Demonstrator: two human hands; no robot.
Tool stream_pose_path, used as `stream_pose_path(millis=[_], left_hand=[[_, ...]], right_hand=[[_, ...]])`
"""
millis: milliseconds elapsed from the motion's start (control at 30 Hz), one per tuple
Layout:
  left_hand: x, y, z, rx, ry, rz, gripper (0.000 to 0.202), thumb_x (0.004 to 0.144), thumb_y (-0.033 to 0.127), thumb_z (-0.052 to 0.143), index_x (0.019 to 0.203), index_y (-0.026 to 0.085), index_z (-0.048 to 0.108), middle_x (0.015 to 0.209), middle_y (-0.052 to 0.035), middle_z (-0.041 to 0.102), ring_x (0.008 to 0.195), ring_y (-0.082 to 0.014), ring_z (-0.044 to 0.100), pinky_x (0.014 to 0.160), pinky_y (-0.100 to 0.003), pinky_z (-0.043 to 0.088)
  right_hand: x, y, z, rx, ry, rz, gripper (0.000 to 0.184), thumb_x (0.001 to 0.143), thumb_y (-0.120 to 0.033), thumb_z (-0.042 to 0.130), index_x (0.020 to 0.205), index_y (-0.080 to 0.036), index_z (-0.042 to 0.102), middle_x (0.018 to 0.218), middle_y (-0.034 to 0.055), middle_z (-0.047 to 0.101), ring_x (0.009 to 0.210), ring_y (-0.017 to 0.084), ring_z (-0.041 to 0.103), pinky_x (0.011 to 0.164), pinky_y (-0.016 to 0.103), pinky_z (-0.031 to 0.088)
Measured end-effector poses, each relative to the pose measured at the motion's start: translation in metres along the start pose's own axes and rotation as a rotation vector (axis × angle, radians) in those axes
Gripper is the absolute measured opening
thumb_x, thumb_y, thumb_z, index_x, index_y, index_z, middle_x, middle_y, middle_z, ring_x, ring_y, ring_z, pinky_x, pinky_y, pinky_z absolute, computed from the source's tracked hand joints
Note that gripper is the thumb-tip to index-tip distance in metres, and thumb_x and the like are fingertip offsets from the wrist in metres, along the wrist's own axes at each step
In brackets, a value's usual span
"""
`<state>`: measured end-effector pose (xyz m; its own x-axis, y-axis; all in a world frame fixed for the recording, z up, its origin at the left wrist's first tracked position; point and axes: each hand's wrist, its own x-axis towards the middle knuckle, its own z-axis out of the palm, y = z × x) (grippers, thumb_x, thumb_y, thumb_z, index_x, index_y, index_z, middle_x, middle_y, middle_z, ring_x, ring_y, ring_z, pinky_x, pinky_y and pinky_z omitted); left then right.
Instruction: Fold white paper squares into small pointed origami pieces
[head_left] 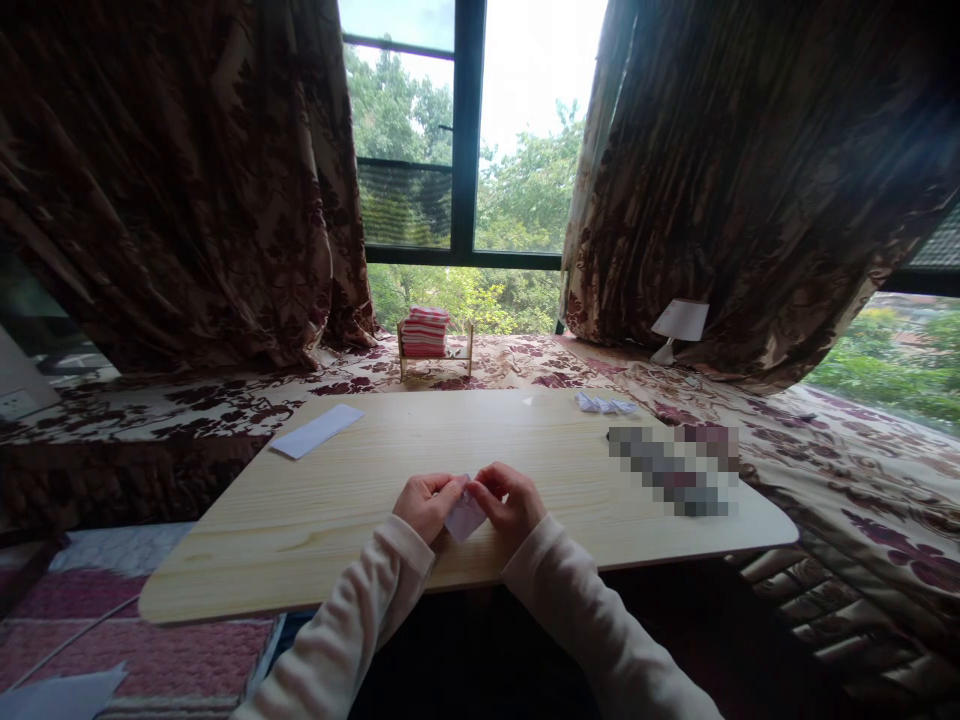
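Observation:
A small piece of folded white paper (465, 519) is held between my two hands, just above the near side of the wooden table (360, 520). My left hand (427, 503) pinches its left edge with thumb and fingers. On the other side, my right hand (511, 500) grips the upper right part, fingers curled and thumb pressed on the paper. The fingertips cover the paper's top, so its exact fold is hidden. Several small folded white paper pieces (606, 404) sit in a row at the table's far right. A stack of white paper sheets (317, 431) lies at the far left.
A blurred-out patch hides something (667, 470) on the table's right side. Behind the table, a small rack (436, 353) carries folded red-and-white cloths (426, 332) on the patterned sill cover. A white lamp (681, 322) stands by the right curtain (675, 200).

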<state>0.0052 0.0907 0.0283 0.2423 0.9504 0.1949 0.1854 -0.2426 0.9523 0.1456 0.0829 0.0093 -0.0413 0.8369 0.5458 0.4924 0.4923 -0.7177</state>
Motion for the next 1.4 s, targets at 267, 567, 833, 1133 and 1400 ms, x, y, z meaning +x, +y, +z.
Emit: stream_pose_path(millis=[267,567,833,1133,1400], left_hand=[[0.001,-0.007,-0.003,0.009,-0.09,0.014,0.025,0.07,0.035,0.053,0.063,0.012,0.061,0.049,0.0021,0.049,0.047,-0.0092,0.041,0.045,-0.02,0.029],[0.001,-0.008,-0.005,-0.001,-0.01,0.001,0.027,0.069,0.038,0.054,0.063,0.012,0.061,0.05,0.0021,0.049,0.048,-0.0093,0.042,0.045,-0.02,0.03],[0.001,-0.01,-0.004,0.049,-0.033,0.043,0.031,0.07,0.041,0.055,0.067,0.012,0.064,0.054,0.0004,0.054,0.053,-0.0112,0.045,0.048,-0.02,0.033],[0.0,-0.004,-0.004,0.097,-0.01,0.062,0.027,0.069,0.038,0.056,0.071,0.013,0.067,0.061,-0.002,0.058,0.06,-0.0145,0.051,0.054,-0.022,0.039],[-0.002,0.001,-0.003,0.143,0.022,0.075,0.025,0.064,0.034,0.061,0.073,0.012,0.069,0.067,-0.0049,0.062,0.068,-0.018,0.055,0.062,-0.025,0.042]], right_hand=[[0.0,0.0,-0.002,-0.003,0.021,-0.016,0.017,0.076,-0.027,0.051,0.063,-0.017,0.052,0.056,-0.0017,0.049,0.051,0.01,0.044,0.048,0.022,0.038],[0.0,-0.006,-0.004,0.044,0.017,-0.144,0.007,0.073,-0.017,0.051,0.068,-0.018,0.056,0.063,-0.0009,0.049,0.058,0.011,0.048,0.049,0.022,0.041],[0.001,-0.003,-0.005,0.033,0.022,-0.167,0.008,0.075,-0.018,0.051,0.069,-0.019,0.056,0.065,-0.0001,0.05,0.06,0.012,0.048,0.052,0.023,0.042],[0.002,0.0,-0.004,0.066,0.035,-0.163,0.007,0.075,-0.019,0.053,0.071,-0.018,0.058,0.071,0.0018,0.052,0.063,0.012,0.05,0.05,0.022,0.043],[0.003,0.002,-0.002,0.095,0.041,-0.137,0.006,0.073,-0.019,0.053,0.068,-0.018,0.056,0.069,0.001,0.052,0.061,0.012,0.051,0.05,0.023,0.043]])
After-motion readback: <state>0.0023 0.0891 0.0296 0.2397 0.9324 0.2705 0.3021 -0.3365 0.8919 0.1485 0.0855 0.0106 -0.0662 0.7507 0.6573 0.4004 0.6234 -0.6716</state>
